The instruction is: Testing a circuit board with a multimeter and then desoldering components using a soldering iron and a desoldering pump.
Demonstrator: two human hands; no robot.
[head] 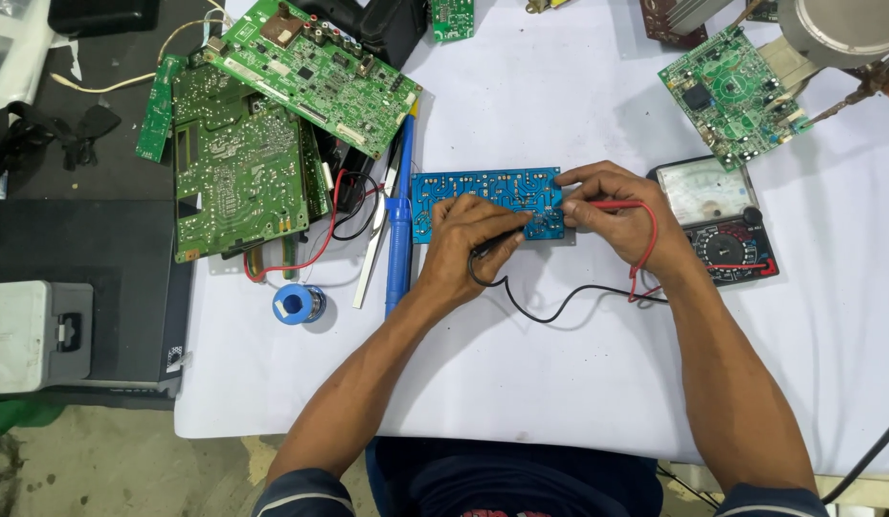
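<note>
Blue circuit board [487,203] sits flat on the white table [559,383], dead centre, just beyond both hands, its solder side up with pale traces across the blue. Left hand [468,244] is curled over the board's near edge, fingers pinched shut on the black probe [502,237], tip pressed to the board; the black lead [559,304] loops back toward the body. Right hand [617,215] rests at the board's right end, closed on the red probe [607,204], with the red lead [647,254] arcing over the wrist. Exactly which solder point each tip touches is too small to tell. Just right of that hand lies the analog multimeter [717,220], dial and needle face up. To the left, touching nothing, a blue soldering iron [399,230] lies alongside the board, a spool of solder [299,304] nearer. Farther out, green circuit boards [262,144] are stacked at left, and another green board [731,96] sits at the far right.
</note>
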